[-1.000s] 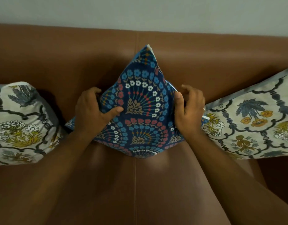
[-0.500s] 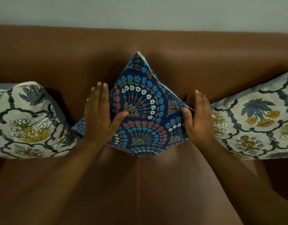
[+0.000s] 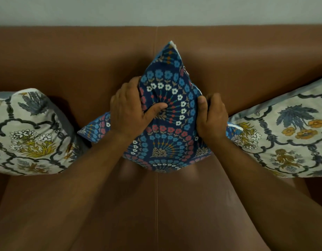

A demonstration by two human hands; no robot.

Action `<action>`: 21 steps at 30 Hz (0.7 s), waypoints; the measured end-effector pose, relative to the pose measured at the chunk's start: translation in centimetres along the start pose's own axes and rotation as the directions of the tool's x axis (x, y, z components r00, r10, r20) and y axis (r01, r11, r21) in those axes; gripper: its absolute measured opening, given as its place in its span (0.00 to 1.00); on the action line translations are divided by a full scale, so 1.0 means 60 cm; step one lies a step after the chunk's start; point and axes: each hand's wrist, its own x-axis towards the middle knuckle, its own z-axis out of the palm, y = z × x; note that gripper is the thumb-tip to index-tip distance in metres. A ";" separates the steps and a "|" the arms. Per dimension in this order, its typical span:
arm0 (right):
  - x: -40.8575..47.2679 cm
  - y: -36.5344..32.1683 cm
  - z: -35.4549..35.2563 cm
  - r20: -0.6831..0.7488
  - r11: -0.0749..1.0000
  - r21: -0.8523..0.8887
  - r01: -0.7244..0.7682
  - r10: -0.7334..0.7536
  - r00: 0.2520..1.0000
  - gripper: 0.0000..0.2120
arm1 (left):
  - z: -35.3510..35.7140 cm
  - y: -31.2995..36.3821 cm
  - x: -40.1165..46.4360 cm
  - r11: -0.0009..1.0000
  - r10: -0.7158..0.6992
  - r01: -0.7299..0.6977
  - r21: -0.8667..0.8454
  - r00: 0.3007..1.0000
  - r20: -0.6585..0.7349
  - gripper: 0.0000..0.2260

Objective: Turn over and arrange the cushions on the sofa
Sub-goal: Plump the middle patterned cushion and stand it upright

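Note:
A dark blue cushion (image 3: 172,134) with blue, red and white flower fans stands on one corner in the middle of the brown leather sofa (image 3: 156,205), leaning on the backrest. My left hand (image 3: 128,111) grips its left side, thumb pressed into the front. My right hand (image 3: 211,118) grips its right edge, squeezing the cushion narrower. A cream floral cushion (image 3: 29,134) leans at the left and another cream floral cushion (image 3: 287,134) leans at the right, touching the blue one's right corner.
The sofa backrest (image 3: 75,57) runs across the view under a pale grey wall (image 3: 156,9). A seam (image 3: 157,205) divides the two seat pads in front of the blue cushion.
Both hands went from flat, open palms against the cushion's sides to gripping it again. The cushion is squeezed narrower and its top corner stands taller.

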 end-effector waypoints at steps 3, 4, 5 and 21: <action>0.022 -0.011 0.001 -0.125 0.995 0.094 0.030 -0.018 0.992 0.31 | -0.015 0.001 0.025 0.998 0.054 -0.058 -0.031 0.992 -0.117 0.45; 0.030 -0.014 0.001 -0.162 0.991 0.122 0.063 -0.043 0.986 0.30 | -0.021 -0.001 0.032 0.996 0.076 -0.082 -0.030 0.983 -0.164 0.45; 0.035 -0.016 0.000 -0.192 0.986 0.136 0.101 -0.074 0.979 0.29 | -0.025 -0.003 0.036 0.995 0.093 -0.100 -0.025 0.974 -0.205 0.44; 0.005 0.004 -0.010 -0.034 0.997 -0.062 0.040 -0.042 0.999 0.33 | -0.012 -0.028 -0.023 0.998 -0.038 0.036 0.058 0.999 0.024 0.47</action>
